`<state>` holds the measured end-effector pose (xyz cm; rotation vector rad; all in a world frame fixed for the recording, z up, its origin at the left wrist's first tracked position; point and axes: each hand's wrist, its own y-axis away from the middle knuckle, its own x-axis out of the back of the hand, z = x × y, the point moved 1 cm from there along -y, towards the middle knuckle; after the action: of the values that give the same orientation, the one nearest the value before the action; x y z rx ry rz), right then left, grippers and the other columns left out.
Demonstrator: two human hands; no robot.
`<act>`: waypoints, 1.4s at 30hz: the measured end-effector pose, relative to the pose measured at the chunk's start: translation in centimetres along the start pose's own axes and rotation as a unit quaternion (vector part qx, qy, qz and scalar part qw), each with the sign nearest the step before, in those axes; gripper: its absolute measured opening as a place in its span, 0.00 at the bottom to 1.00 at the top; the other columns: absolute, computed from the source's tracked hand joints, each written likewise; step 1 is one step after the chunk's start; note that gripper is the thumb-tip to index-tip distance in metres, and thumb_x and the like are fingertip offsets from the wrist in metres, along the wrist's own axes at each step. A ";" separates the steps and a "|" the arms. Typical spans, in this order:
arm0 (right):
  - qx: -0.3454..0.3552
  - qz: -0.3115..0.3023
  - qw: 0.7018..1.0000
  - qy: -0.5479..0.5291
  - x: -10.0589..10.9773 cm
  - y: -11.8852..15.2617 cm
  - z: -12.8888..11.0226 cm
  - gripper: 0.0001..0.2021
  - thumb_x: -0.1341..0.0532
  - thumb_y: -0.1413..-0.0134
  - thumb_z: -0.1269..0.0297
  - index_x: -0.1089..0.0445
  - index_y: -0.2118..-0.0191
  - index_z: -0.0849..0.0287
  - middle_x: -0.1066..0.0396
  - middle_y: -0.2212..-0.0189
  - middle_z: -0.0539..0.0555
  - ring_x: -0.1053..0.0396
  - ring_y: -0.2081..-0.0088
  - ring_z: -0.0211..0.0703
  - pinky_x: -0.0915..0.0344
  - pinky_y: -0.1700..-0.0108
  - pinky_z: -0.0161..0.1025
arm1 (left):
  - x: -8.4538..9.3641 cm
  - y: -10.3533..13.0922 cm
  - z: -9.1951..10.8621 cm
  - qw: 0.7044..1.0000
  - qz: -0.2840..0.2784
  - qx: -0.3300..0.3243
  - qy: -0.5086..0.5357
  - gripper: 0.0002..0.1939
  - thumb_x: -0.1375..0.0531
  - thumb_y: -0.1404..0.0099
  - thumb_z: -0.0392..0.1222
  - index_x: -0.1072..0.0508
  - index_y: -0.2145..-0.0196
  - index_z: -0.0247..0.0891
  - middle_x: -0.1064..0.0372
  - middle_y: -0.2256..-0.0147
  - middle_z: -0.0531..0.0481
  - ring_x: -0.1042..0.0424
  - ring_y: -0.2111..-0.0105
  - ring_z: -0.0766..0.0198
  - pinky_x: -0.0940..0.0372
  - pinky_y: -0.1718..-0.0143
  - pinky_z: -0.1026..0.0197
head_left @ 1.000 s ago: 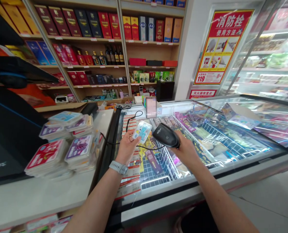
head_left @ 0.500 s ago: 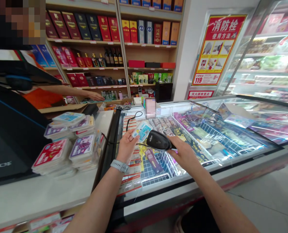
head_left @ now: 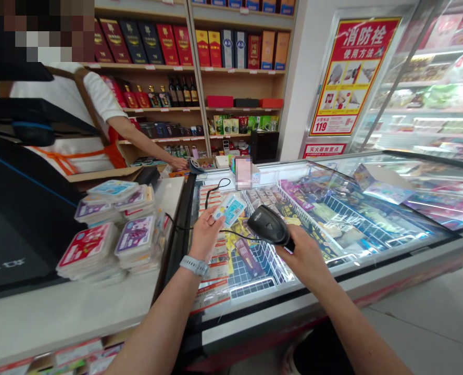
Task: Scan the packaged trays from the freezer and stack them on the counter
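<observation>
Head view: scanner aimed at one pack over the freezer

Head camera shows the left hand (head_left: 203, 237) closed on a small pack (head_left: 228, 209), tilted face-up above the freezer (head_left: 333, 281) lid. The right hand (head_left: 303, 255) is wrapped around a black scanner (head_left: 269, 226), its head pointing at the pack from just beside it, not touching. The scanner's cord (head_left: 211, 190) trails back across the lid. Left of the freezer, a stack (head_left: 114, 229) of similar packs sits on the tabletop (head_left: 78, 312), so the scanning looks only partly done. Another person's hand (head_left: 178, 163) rests beyond the freezer's far end.
</observation>
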<state>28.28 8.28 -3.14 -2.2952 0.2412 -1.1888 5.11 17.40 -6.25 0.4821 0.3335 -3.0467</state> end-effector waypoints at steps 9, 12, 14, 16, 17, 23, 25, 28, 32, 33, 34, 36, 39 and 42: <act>0.003 -0.056 0.998 -0.025 0.7 0.1 -1.3 0.08 0.41 0.56 0.73 0.38 0.67 0.57 0.37 0.69 0.51 0.35 0.66 0.43 0.41 0.65 0.37 | -0.1 0.0 0.3 1.000 0.017 -0.002 -0.004 0.26 0.31 0.49 0.44 0.30 0.53 0.38 0.25 0.57 0.44 0.26 0.60 0.61 0.34 0.63 0.63; -0.001 -0.058 0.998 -0.007 0.8 0.1 -1.5 0.06 0.42 0.54 0.72 0.39 0.68 0.57 0.36 0.70 0.51 0.35 0.67 0.43 0.41 0.66 0.37 | -0.1 -0.1 0.2 1.000 0.018 -0.002 0.000 0.26 0.31 0.50 0.45 0.30 0.53 0.37 0.25 0.57 0.44 0.26 0.59 0.60 0.33 0.62 0.62; -0.001 -0.073 0.997 0.001 0.7 0.2 -1.6 0.05 0.42 0.52 0.71 0.38 0.67 0.57 0.35 0.70 0.51 0.34 0.67 0.44 0.41 0.66 0.37 | -0.1 -0.1 0.2 1.000 0.017 -0.003 0.003 0.26 0.31 0.50 0.45 0.29 0.54 0.37 0.25 0.57 0.43 0.26 0.59 0.60 0.33 0.60 0.61; 0.001 -0.089 0.996 0.007 0.6 0.3 -1.8 0.06 0.42 0.50 0.70 0.38 0.65 0.57 0.33 0.69 0.52 0.34 0.67 0.44 0.40 0.66 0.38 | -0.1 -0.1 0.3 1.000 0.017 -0.005 0.007 0.25 0.31 0.50 0.45 0.29 0.54 0.37 0.25 0.56 0.44 0.26 0.58 0.60 0.33 0.59 0.61; 0.002 -0.095 0.995 0.010 0.6 0.4 -1.9 0.06 0.42 0.50 0.70 0.38 0.64 0.57 0.33 0.69 0.53 0.33 0.66 0.45 0.40 0.65 0.38 | -0.1 -0.1 0.3 1.000 0.016 -0.007 0.009 0.25 0.31 0.50 0.45 0.29 0.54 0.38 0.25 0.56 0.44 0.26 0.58 0.60 0.33 0.58 0.61; 0.012 -0.109 0.994 0.017 0.2 0.6 -2.5 0.08 0.43 0.49 0.72 0.38 0.61 0.59 0.32 0.64 0.57 0.34 0.61 0.49 0.38 0.59 0.42 | -0.1 -0.1 0.3 1.000 0.008 -0.012 0.013 0.25 0.31 0.49 0.44 0.30 0.53 0.38 0.26 0.54 0.44 0.27 0.55 0.59 0.33 0.56 0.60; 0.012 -0.108 0.994 0.024 0.1 0.5 -2.7 0.08 0.43 0.49 0.73 0.38 0.61 0.59 0.32 0.64 0.57 0.34 0.61 0.49 0.39 0.59 0.43 | -0.1 0.0 0.3 1.000 0.007 -0.013 0.014 0.25 0.31 0.48 0.44 0.30 0.53 0.38 0.26 0.55 0.45 0.27 0.55 0.59 0.33 0.55 0.60; 0.013 -0.110 0.993 0.031 0.1 0.5 -2.9 0.09 0.43 0.49 0.74 0.39 0.60 0.60 0.32 0.63 0.57 0.34 0.61 0.50 0.39 0.59 0.43 | 0.0 0.0 0.3 1.000 0.005 -0.014 0.012 0.24 0.31 0.48 0.44 0.30 0.53 0.39 0.25 0.55 0.45 0.27 0.55 0.59 0.33 0.56 0.60; 0.002 -0.114 0.993 0.030 0.0 0.5 -2.9 0.10 0.44 0.50 0.75 0.39 0.59 0.60 0.32 0.62 0.58 0.34 0.61 0.50 0.38 0.59 0.44 | 0.0 0.1 0.4 1.000 0.000 -0.016 0.005 0.25 0.31 0.48 0.44 0.30 0.53 0.38 0.25 0.56 0.45 0.26 0.57 0.59 0.32 0.59 0.61; -0.002 -0.114 0.993 0.026 -0.1 0.5 -2.8 0.11 0.44 0.50 0.75 0.39 0.59 0.60 0.32 0.62 0.58 0.34 0.60 0.50 0.38 0.58 0.44 | 0.1 0.1 0.4 1.000 -0.002 -0.017 0.004 0.26 0.31 0.48 0.45 0.30 0.52 0.38 0.25 0.56 0.45 0.26 0.57 0.59 0.32 0.59 0.61; -0.004 -0.114 0.993 0.022 -0.1 0.5 -2.8 0.11 0.44 0.50 0.75 0.39 0.59 0.60 0.33 0.62 0.58 0.34 0.60 0.50 0.38 0.58 0.44 | 0.1 0.1 0.3 1.000 -0.004 -0.017 0.001 0.26 0.31 0.48 0.45 0.30 0.52 0.38 0.26 0.55 0.45 0.26 0.56 0.59 0.32 0.60 0.61; -0.009 -0.116 0.993 0.016 -0.2 0.6 -2.8 0.11 0.44 0.50 0.75 0.39 0.59 0.60 0.33 0.61 0.58 0.34 0.60 0.50 0.38 0.58 0.44 | 0.2 0.0 0.2 1.000 -0.004 -0.018 -0.003 0.27 0.31 0.48 0.46 0.31 0.51 0.38 0.26 0.55 0.44 0.26 0.56 0.59 0.32 0.60 0.61; -0.013 -0.121 0.992 0.017 -0.2 0.6 -2.7 0.10 0.44 0.49 0.74 0.39 0.59 0.61 0.33 0.62 0.58 0.35 0.59 0.50 0.38 0.58 0.45 | 0.3 -0.2 -0.1 1.000 -0.002 -0.024 0.000 0.27 0.31 0.48 0.47 0.31 0.51 0.38 0.26 0.54 0.43 0.26 0.55 0.58 0.32 0.60 0.61; -0.013 -0.123 0.992 0.015 -0.2 0.7 -2.7 0.09 0.44 0.47 0.73 0.39 0.59 0.61 0.33 0.62 0.58 0.35 0.60 0.50 0.38 0.58 0.45 | 0.5 -0.4 -0.4 1.000 -0.008 -0.028 0.002 0.27 0.31 0.48 0.47 0.31 0.51 0.38 0.26 0.53 0.43 0.26 0.55 0.58 0.31 0.58 0.59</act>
<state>26.08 6.77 -2.35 -2.3838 -0.0179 -1.3484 4.77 17.88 -6.69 0.4848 0.4240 -3.0416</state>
